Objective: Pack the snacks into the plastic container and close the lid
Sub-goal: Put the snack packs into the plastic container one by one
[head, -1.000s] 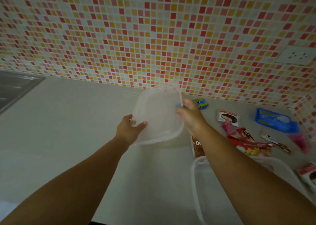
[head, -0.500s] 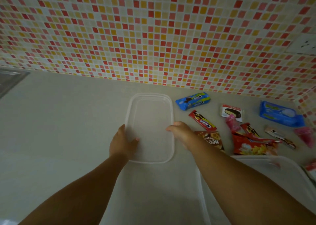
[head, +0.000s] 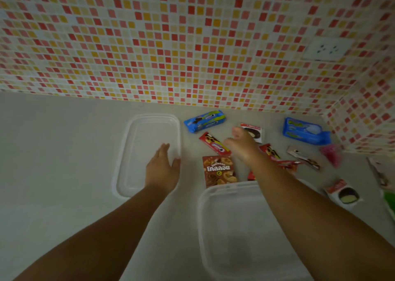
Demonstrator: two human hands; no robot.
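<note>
The clear lid (head: 147,144) lies flat on the grey counter, left of the snacks. My left hand (head: 163,169) rests open on its near right part. The open clear container (head: 241,233) stands in front of me, partly under my right forearm. My right hand (head: 241,145) hovers over the snacks with fingers loosely curled and nothing in it, between a red biscuit stick pack (head: 213,144) and a white-and-red cake pack (head: 255,131). A blue cookie pack (head: 204,120) lies behind, and a brown snack box (head: 219,170) sits by the container's far rim.
Further right lie a big blue pack (head: 305,131), red wrappers (head: 271,152), a pink bag (head: 331,154) and a round cake pack (head: 344,193). The tiled wall (head: 192,45) with a socket (head: 326,49) closes the back and the right corner.
The lid went from held up in both hands to lying flat on the counter. My right hand let go and moved right over the snacks; my left hand stays on the lid.
</note>
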